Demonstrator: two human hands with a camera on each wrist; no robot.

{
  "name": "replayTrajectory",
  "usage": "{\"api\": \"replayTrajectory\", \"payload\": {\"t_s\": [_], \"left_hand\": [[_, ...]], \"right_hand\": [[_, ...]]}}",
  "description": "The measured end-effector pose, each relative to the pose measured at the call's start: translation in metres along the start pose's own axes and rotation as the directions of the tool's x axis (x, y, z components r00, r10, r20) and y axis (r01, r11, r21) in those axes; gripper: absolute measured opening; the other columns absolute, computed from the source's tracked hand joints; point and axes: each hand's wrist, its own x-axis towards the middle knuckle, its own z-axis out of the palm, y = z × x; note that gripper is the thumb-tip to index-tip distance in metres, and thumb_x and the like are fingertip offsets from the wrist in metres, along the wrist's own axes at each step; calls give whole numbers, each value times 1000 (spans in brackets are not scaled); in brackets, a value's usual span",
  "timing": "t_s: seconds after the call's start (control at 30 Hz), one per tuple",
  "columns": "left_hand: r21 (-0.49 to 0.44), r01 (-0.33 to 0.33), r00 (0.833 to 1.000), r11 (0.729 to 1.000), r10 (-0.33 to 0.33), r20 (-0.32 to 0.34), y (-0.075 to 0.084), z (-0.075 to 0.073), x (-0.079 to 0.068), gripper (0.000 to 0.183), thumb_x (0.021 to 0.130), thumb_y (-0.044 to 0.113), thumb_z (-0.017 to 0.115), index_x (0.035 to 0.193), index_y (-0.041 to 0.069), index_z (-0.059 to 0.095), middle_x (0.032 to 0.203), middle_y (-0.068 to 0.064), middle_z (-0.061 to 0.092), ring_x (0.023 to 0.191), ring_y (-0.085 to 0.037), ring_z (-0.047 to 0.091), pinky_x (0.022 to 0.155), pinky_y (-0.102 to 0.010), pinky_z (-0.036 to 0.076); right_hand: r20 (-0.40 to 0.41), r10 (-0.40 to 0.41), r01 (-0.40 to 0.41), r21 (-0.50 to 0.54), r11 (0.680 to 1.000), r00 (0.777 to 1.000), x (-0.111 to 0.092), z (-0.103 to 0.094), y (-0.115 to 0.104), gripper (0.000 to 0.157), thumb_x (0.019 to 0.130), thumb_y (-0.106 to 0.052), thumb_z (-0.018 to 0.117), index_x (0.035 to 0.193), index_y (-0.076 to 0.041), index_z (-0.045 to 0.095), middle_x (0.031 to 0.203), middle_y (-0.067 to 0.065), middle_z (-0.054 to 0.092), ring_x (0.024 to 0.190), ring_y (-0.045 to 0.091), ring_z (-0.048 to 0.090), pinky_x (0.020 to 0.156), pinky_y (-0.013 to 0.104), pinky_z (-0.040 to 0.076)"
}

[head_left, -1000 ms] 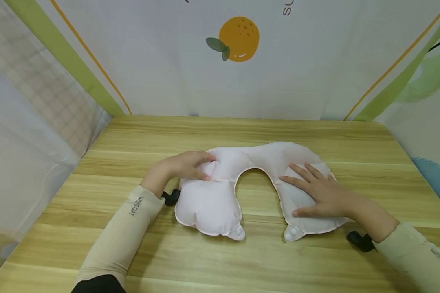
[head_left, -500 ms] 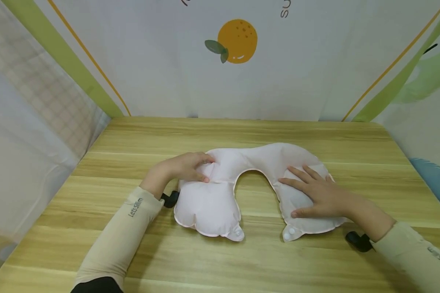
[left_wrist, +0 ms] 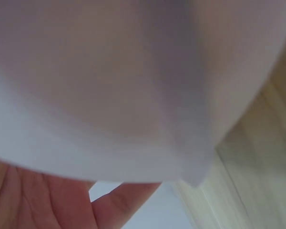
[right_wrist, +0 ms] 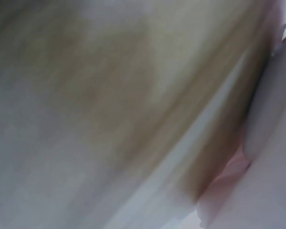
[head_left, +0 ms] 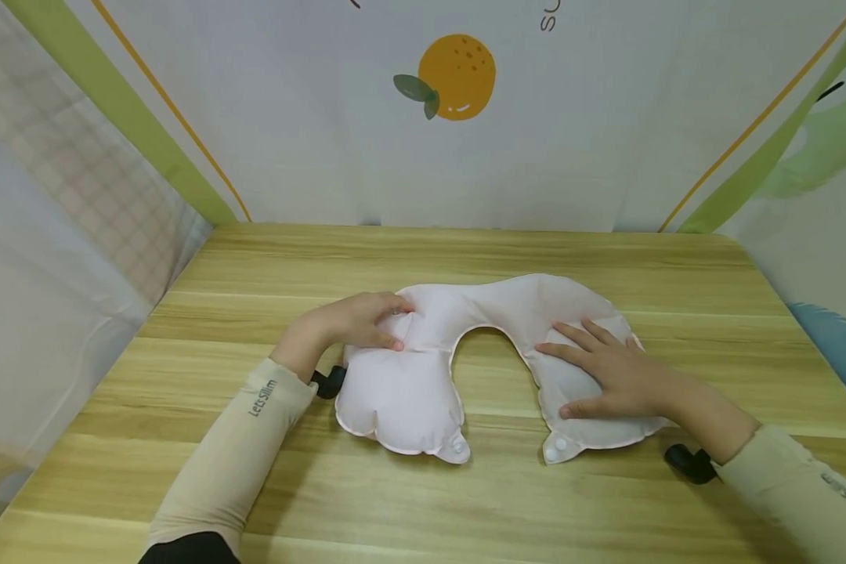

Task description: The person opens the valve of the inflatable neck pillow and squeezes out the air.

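A pale pink, U-shaped inflatable neck pillow [head_left: 493, 301] lies on the wooden table with its two ends toward me. My left hand [head_left: 356, 319] grips the outer side of its left lobe, thumb and index finger curved over the top; the other fingers are hidden. In the left wrist view the pillow [left_wrist: 100, 105] fills most of the picture, with part of the left hand [left_wrist: 52, 202] below it. On the right lobe my right hand [head_left: 616, 372] rests flat, fingers spread. A round snap button shows on each end tab.
The wooden table [head_left: 493, 509] extends around the pillow on all sides. Behind it hangs a white cloth [head_left: 289, 117] printed with an orange. Black wrist cameras [head_left: 691, 464] sit below both wrists.
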Motion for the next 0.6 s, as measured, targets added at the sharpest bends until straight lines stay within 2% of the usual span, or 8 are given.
{"api": "replayTrajectory", "payload": {"t_s": [0.47,0.6], "left_hand": [[-7,1,1000,1000,-1,-23,-1,-3,-4,61,88,19,76,143,5,52,150,-14,50,141,-32,44,118,-49,34],[25,-34,999,999,35,-41,1,-5,-5,62,88,18,76,142,3,51,149,-16,51,140,-34,45,118,-50,35]], "right_hand": [[-7,-34,34,-2,999,999,2,-2,-1,81,83,-72,61,153,-38,35,163,12,27,144,57,23,91,87,29],[-52,-96,96,3,995,994,0,-8,1,76,86,-63,65,152,-35,39,161,13,33,142,57,29,94,82,33]]}}
